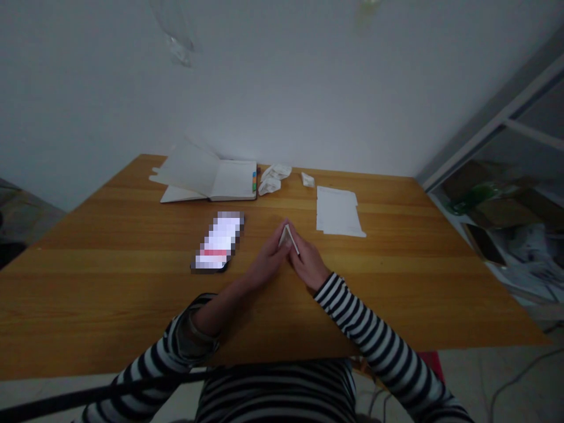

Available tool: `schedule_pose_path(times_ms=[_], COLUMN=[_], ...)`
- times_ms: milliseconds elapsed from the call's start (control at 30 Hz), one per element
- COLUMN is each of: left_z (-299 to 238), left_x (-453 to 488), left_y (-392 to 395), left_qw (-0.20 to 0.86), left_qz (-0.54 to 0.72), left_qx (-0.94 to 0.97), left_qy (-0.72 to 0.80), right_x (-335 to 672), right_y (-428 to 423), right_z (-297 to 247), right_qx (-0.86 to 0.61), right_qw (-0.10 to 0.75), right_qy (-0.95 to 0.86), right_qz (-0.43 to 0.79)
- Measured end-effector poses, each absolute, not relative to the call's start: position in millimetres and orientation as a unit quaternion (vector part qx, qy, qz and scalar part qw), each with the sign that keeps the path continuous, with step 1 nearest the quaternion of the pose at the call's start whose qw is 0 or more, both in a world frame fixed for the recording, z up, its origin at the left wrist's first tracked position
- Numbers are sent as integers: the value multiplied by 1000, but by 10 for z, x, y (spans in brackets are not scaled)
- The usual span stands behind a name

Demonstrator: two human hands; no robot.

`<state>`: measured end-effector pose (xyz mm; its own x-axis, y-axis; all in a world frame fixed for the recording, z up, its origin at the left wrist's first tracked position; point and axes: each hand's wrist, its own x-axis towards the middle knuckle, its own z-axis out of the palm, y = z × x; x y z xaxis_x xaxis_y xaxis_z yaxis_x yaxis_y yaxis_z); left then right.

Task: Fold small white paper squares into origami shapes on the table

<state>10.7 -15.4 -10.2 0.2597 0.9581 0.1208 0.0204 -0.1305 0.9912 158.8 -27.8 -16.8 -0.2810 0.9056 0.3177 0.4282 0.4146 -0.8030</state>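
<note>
So, I'm pinching a small, bent bit of white paper (292, 239) in both hands.

My left hand (267, 258) has its fingers clamped on one side, my right hand (308, 261) has its fingers clamped on the other, and my fingertips come close together near the top. The paper is over the middle of the wooden table (388, 294), right in front of me. It looks partly folded to me: the two sides make a tent and don't lie flat together. I can't tell how many folds it has, because my fingers hide some. Farther away, a white sheet with ragged edges (338, 210) lies flat, with no hand on it. Near it are a little scrap (308, 180), some crumpled paper (274, 178) and an open notebook (235, 177). A phone (220, 238) lies to my left.
</note>
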Motion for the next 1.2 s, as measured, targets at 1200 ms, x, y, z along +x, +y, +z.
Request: schedule_pose_path(times_ms=[1200], left_z=[58], left_x=[-317], left_y=[2], left_qw=[670], left_qz=[331], left_qx=[617], left_qy=[248], right_x=[1991], right_y=[-117], right_z=[-6], right_qx=[-305], right_qw=[441], right_qy=[-754], right_qz=[380])
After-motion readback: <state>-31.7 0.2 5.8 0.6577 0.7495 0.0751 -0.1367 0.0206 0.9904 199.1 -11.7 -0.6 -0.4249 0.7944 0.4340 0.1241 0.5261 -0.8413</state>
